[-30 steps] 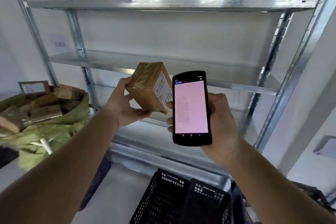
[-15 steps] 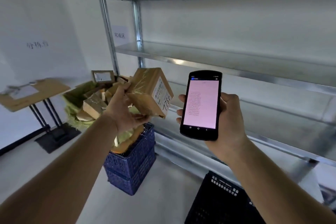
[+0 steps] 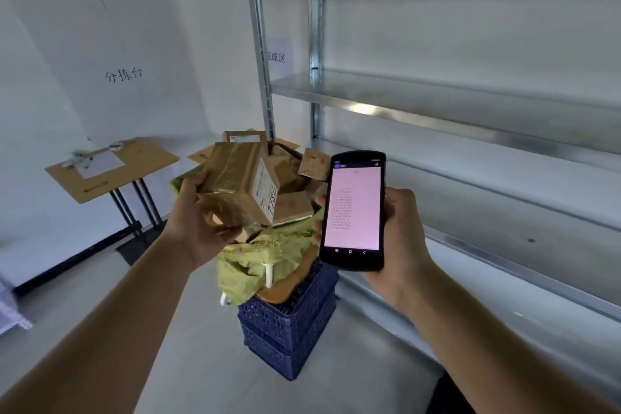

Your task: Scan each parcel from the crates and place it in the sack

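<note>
One brown cardboard parcel (image 3: 240, 183), wrapped in glossy clear tape, is up in the air at the middle of the view, tilted so that its white label with handwritten digits faces right. The left hand (image 3: 201, 222) grips it from below and from the near side, thumb on the near face and fingers curled under its lower edge. As the camera sees it, the parcel lies across the mouth of the sack (image 3: 265, 259); whether it is over the sack or nearer than it cannot be told. Just beside the parcel on the right, the right hand (image 3: 403, 232) holds a black scanner (image 3: 353, 210) upright, fingers curled round its left edge and thumb along its right edge. Its screen glows pink with rows of small text, too fine to read. The sack is green, with its rim folded outward and a white strap hanging at the front. It is heaped with other parcels (image 3: 294, 208), cardboard boxes lying at different angles, the topmost ones rising above the rim. It stands on blue crates (image 3: 289, 329), stacked one on the other on the pale floor. Right of the crates a metal rack (image 3: 437, 118) of bare steel shelves runs along the wall, and a paper sign (image 3: 279, 57) with printed characters shows behind its upright. Well apart to the left stands a small wooden worktop (image 3: 141, 161) on dark legs, carrying a sheet of paper (image 3: 100, 163). Above it the white wall bears a second sign (image 3: 123, 75) of three characters.
</note>
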